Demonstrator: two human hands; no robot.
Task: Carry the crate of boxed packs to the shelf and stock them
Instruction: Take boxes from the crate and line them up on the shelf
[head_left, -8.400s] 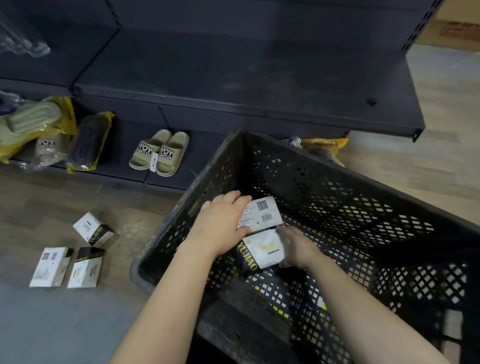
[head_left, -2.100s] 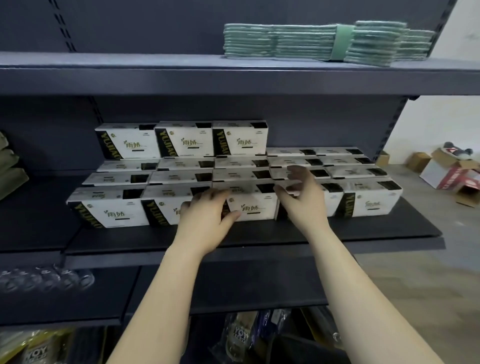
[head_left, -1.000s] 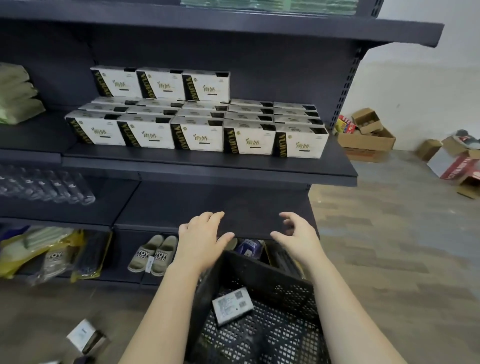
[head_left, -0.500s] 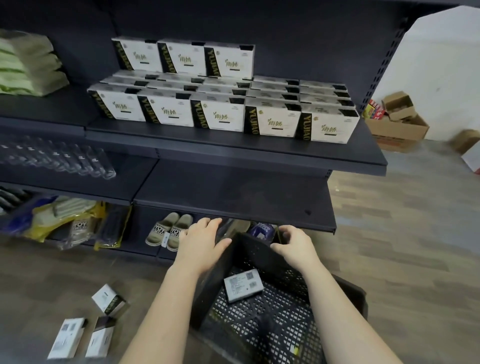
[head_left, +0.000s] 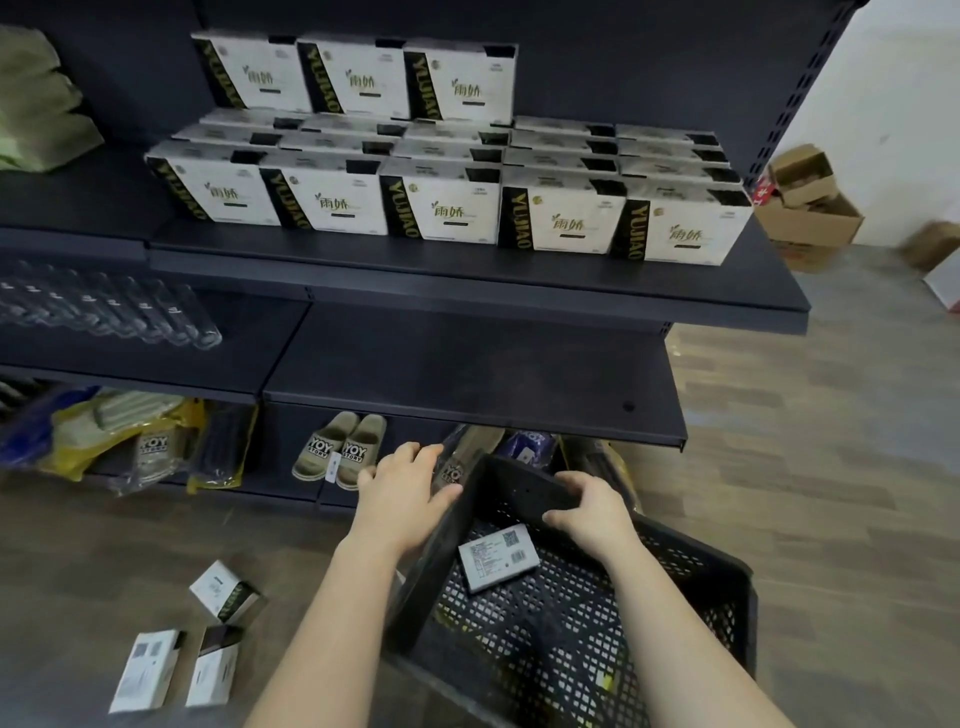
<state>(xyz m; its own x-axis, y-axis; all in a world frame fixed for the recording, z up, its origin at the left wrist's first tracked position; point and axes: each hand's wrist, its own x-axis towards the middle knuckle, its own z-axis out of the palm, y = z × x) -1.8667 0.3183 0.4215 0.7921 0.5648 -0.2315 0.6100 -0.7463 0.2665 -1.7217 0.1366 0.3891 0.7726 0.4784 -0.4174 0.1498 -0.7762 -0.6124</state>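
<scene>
right hand (head_left: 592, 512) grips black crate (head_left: 691, 561) far rim | left hand (head_left: 402, 493) loose, fingers spread (outside left wall) | one boxed pack (head_left: 497, 557) inside, lower centre

At six o'clock before you, a crate (head_left: 691, 582) of matt black perforated plastic holds one pack (head_left: 497, 557) with a printed paper label. At twelve o'clock, white boxed packs (head_left: 441, 208) of smooth, lightly glossy card line a matt dark metal shelf (head_left: 467, 280). Wood-grain flooring (head_left: 831, 441) at three o'clock looks smooth; glossy plastic-wrapped slippers (head_left: 150, 447) sit at nine.
</scene>
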